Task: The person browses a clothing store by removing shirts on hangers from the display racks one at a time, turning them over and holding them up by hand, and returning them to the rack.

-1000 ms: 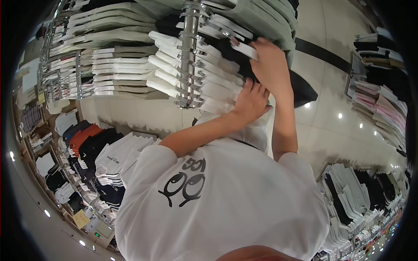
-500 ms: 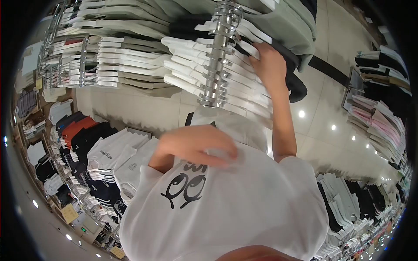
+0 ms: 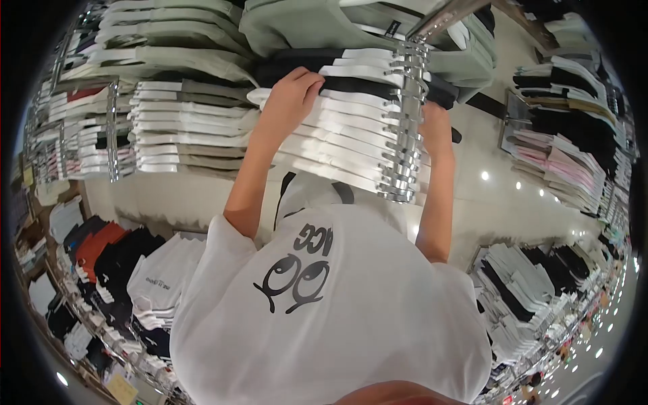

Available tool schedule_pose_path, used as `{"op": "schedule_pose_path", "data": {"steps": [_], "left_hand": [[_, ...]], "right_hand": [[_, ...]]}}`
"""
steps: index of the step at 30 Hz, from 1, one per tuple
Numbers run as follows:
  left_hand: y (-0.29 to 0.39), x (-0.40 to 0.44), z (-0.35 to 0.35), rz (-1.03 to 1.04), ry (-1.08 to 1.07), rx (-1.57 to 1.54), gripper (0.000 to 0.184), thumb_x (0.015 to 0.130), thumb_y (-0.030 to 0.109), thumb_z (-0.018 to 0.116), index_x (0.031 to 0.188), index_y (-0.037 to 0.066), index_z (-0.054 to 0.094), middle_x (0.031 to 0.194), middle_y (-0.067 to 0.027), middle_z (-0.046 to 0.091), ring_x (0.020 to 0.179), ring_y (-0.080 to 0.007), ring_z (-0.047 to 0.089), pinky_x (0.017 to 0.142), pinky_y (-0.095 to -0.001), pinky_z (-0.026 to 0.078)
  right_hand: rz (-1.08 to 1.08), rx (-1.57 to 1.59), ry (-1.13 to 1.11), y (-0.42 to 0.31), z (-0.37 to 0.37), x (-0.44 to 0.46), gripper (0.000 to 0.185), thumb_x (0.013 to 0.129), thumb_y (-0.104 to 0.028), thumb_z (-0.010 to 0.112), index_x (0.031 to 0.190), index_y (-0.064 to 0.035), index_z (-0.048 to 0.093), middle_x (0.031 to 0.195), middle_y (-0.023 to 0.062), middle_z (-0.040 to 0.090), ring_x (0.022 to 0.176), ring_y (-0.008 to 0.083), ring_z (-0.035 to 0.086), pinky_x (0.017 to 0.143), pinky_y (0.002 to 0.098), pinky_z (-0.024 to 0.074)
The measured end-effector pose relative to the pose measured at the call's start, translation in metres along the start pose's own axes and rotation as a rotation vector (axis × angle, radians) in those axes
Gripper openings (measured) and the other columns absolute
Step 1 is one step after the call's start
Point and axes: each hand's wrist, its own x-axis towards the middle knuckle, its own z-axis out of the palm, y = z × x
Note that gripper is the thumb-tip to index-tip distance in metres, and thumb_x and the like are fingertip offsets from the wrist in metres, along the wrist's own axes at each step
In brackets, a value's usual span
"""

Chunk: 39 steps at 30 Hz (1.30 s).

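My left hand point(image 3: 291, 100) is closed at the left shoulder of a black shirt point(image 3: 358, 85) hanging in the row on the rail. White shirts point(image 3: 331, 138) hang packed just in front of it, and more dark and white ones lie behind. My right hand point(image 3: 437, 128) is on the other side of the hanger hooks point(image 3: 405, 128), close to the right end of the black garments. Its fingers are hidden behind the hooks and cloth. Farther along the same rail hangs a grey-green sweatshirt point(image 3: 304, 27).
A metal rail point(image 3: 449, 17) runs away from me above the hooks. On the left, another rack holds light and beige garments point(image 3: 192, 125). Racks with white shirts point(image 3: 162, 277) stand low left, and grey and black clothes point(image 3: 516, 277) low right. Pink garments point(image 3: 560, 158) hang at right.
My left hand has moved from in front of my chest up to the black shirt and closed there. My right hand has shifted slightly down behind the hooks. The view has turned, moving the rail rightward.
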Motion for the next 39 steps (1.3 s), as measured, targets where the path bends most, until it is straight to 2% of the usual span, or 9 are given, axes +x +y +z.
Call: {"op": "schedule_pose_path", "data": {"steps": [4, 9, 12, 14, 25, 27, 30, 34, 39], "left_hand": [[-0.028, 0.001, -0.007, -0.016, -0.031, 0.021, 0.030, 0.092, 0.008, 0.077, 0.120, 0.001, 0.073, 0.111, -0.0175, 0.072, 0.070, -0.0336, 0.068, 0.069, -0.0388, 0.055], [-0.042, 0.013, -0.017, 0.021, -0.178, 0.112, 0.051, 0.084, 0.019, 0.085, 0.131, 0.004, 0.071, 0.125, -0.0194, 0.072, 0.088, -0.0391, 0.073, 0.084, -0.0432, 0.060], [-0.048, 0.027, -0.026, -0.080, -0.345, 0.224, 0.046, 0.085, 0.020, 0.084, 0.128, 0.005, 0.073, 0.125, -0.0200, 0.072, 0.101, -0.0417, 0.071, 0.090, -0.0472, 0.058], [-0.055, 0.028, -0.027, -0.205, -0.493, 0.294, 0.044, 0.086, 0.020, 0.083, 0.126, 0.006, 0.074, 0.124, -0.0201, 0.072, 0.107, -0.0422, 0.070, 0.094, -0.0488, 0.057], [-0.132, -0.007, -0.037, -0.396, -0.319, 0.516, 0.040, 0.085, 0.014, 0.082, 0.124, 0.005, 0.075, 0.116, -0.0216, 0.075, 0.110, -0.0422, 0.070, 0.096, -0.0493, 0.057], [-0.130, -0.014, -0.046, -0.320, -0.303, 0.488, 0.035, 0.087, 0.013, 0.081, 0.120, 0.003, 0.076, 0.114, -0.0225, 0.075, 0.107, -0.0414, 0.071, 0.093, -0.0490, 0.057], [-0.066, 0.002, -0.064, -0.275, -0.196, 0.346, 0.027, 0.090, 0.013, 0.078, 0.114, 0.001, 0.077, 0.114, -0.0219, 0.075, 0.105, -0.0396, 0.072, 0.090, -0.0469, 0.057], [-0.034, 0.024, -0.034, 0.105, -0.207, 0.010, 0.027, 0.093, 0.016, 0.077, 0.113, -0.001, 0.076, 0.110, -0.0169, 0.076, 0.099, -0.0388, 0.070, 0.085, -0.0430, 0.057], [-0.026, 0.024, -0.005, 0.152, -0.174, 0.068, 0.027, 0.096, 0.016, 0.076, 0.118, 0.001, 0.076, 0.115, -0.0151, 0.075, 0.097, -0.0353, 0.069, 0.079, -0.0393, 0.058]], "right_hand": [[0.030, 0.139, -0.114, 0.017, 0.019, 0.007, 0.026, 0.084, -0.014, 0.078, 0.103, 0.0034, 0.074, 0.089, 0.0255, 0.072, 0.085, 0.0452, 0.069, 0.075, 0.0504, 0.0539], [0.060, 0.652, -0.067, 0.016, 0.021, 0.004, 0.021, 0.085, -0.010, 0.074, 0.098, 0.0052, 0.068, 0.082, 0.0228, 0.070, 0.080, 0.0430, 0.069, 0.073, 0.0456, 0.0541], [0.709, 1.452, -0.012, 0.015, 0.034, 0.005, 0.019, 0.084, -0.007, 0.077, 0.100, 0.0037, 0.074, 0.082, 0.0101, 0.072, 0.076, 0.0193, 0.069, 0.075, 0.0347, 0.0548], [0.689, 1.396, 0.019, 0.014, 0.034, 0.002, 0.019, 0.084, -0.006, 0.077, 0.101, 0.0036, 0.074, 0.083, 0.0098, 0.072, 0.076, 0.0185, 0.068, 0.075, 0.0342, 0.0547], [0.433, 0.920, 0.263, 0.002, 0.032, -0.032, 0.023, 0.082, -0.004, 0.081, 0.104, 0.0032, 0.076, 0.090, 0.0072, 0.076, 0.078, 0.0113, 0.064, 0.076, 0.0294, 0.0539], [0.365, 0.615, 0.234, -0.021, 0.016, -0.031, 0.030, 0.082, -0.003, 0.082, 0.111, 0.0028, 0.077, 0.093, 0.0034, 0.076, 0.081, 0.0081, 0.061, 0.076, 0.0274, 0.0529], [0.395, 0.663, 0.121, 0.001, 0.016, -0.027, 0.031, 0.083, -0.003, 0.082, 0.112, 0.0027, 0.077, 0.092, 0.0023, 0.075, 0.081, 0.0076, 0.061, 0.076, 0.0277, 0.0531], [0.308, 0.817, 0.078, 0.034, 0.023, -0.029, 0.028, 0.088, -0.004, 0.083, 0.114, 0.0027, 0.077, 0.101, 0.0027, 0.077, 0.088, 0.0081, 0.064, 0.084, 0.0256, 0.0525], [0.323, 0.864, 0.117, 0.051, 0.015, -0.051, 0.023, 0.095, -0.009, 0.079, 0.116, -0.0003, 0.079, 0.098, 0.0034, 0.078, 0.089, 0.0093, 0.064, 0.083, 0.0250, 0.0510]]}}
